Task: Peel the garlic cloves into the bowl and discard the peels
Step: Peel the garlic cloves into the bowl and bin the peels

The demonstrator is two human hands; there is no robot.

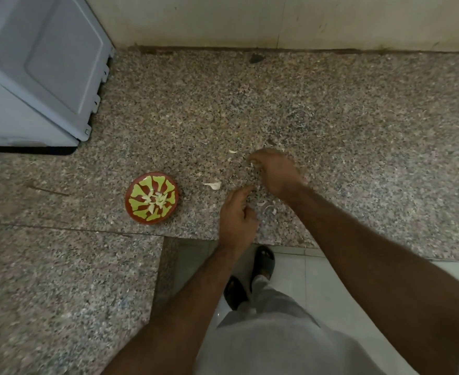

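A small red bowl (152,198) with a green pattern sits on the granite counter (331,131) and holds several peeled garlic cloves. An unpeeled garlic piece (214,185) lies to its right, and a thin peel (233,151) lies farther back. More peels and bits (268,207) lie between my hands. My left hand (236,217) hovers near the counter's front edge with its index finger stretched forward and the other fingers loosely curled. My right hand (274,171) reaches down to the counter with fingers bunched; a small white bit shows at its fingertips.
A pale grey appliance (41,71) stands at the back left on the counter. A tiled wall (277,20) runs along the back. The counter steps in an L shape around me; below are the white floor tiles and my feet in dark sandals (262,262).
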